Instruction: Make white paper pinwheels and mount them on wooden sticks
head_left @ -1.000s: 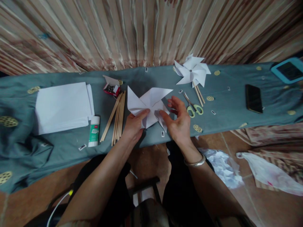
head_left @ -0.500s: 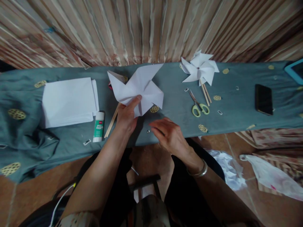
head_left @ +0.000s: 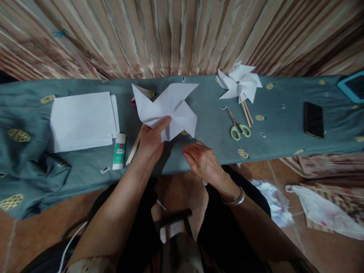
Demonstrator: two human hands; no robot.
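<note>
My left hand (head_left: 152,141) pinches the centre of a white paper pinwheel head (head_left: 166,108) and holds it up over the teal cloth (head_left: 204,113). My right hand (head_left: 200,159) rests low on the cloth near its front edge, fingers curled together and pointing left; whether something small sits under the fingertips I cannot tell. A bundle of wooden sticks (head_left: 135,146) lies just left of my left hand, partly hidden by it.
A stack of white paper (head_left: 82,119) and a glue stick (head_left: 120,151) lie at the left. A finished pinwheel on sticks (head_left: 240,83), scissors (head_left: 237,127), a black phone (head_left: 313,119) and a blue-cased tablet (head_left: 354,85) are at the right. Crumpled paper and plastic lie on the floor.
My left hand lifted the pinwheel head off the cloth and up to the left. My right hand let go of it and dropped to the cloth near the front edge.
</note>
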